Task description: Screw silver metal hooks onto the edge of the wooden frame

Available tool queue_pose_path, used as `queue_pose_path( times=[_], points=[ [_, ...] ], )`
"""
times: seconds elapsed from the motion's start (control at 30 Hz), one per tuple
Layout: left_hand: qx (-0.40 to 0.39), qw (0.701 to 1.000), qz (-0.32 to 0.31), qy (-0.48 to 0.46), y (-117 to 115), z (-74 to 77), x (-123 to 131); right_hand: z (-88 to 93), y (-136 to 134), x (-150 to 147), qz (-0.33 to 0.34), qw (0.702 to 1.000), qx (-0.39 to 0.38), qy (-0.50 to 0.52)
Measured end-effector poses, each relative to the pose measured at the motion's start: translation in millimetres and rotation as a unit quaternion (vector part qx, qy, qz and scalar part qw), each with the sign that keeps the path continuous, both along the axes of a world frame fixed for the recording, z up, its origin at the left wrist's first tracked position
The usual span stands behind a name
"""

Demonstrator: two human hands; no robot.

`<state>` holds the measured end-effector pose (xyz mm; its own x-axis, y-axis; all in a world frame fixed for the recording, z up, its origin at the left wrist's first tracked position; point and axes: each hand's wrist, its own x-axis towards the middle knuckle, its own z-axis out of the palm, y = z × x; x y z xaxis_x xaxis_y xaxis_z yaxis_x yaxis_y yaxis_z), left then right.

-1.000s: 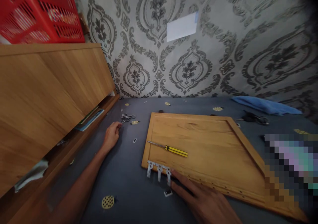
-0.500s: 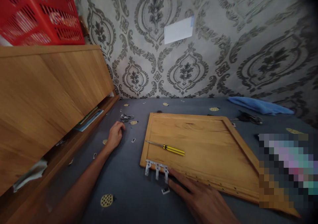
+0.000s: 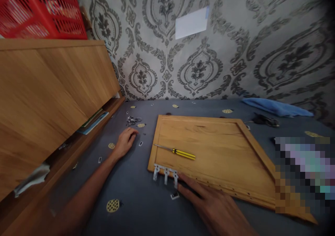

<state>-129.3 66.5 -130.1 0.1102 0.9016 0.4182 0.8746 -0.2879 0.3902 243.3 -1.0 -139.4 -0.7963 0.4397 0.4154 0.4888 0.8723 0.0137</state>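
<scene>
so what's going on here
A person's right hand has its fingertips at one end of a metal hook strip, along the near edge of a wooden panel. A yellow-handled screwdriver lies on the panel. The left hand is beside the panel, near some small metal pieces.

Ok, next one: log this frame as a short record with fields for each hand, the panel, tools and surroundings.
left hand: fingers partly curled, near small metal pieces; whether it holds anything is unclear
right hand: thumb and forefinger at the right end of the hook strip; firmness unclear
left hand point: left hand
right hand point: right hand
hook strip: metal, three hooks, at the wooden panel's near-left edge
wooden panel: lying flat, raised rim
tool: yellow-and-black screwdriver, on the panel
small metal pieces: beyond the left hand
background: blue cloth, far right
</scene>
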Motion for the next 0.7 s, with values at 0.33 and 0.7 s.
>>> queue_pose_path(
  times=[0.33,0.7],
  points=[
    [0.0,0.999,-0.018,0.036,-1,-1.7,28,0.6,-1,1,-0.009,0.999,-0.05,-0.006],
    [-0.035,0.994,-0.015,0.101,13,-7.8,25,3.4,-1,-1,0.0,0.999,-0.048,-0.01]
  ],
)
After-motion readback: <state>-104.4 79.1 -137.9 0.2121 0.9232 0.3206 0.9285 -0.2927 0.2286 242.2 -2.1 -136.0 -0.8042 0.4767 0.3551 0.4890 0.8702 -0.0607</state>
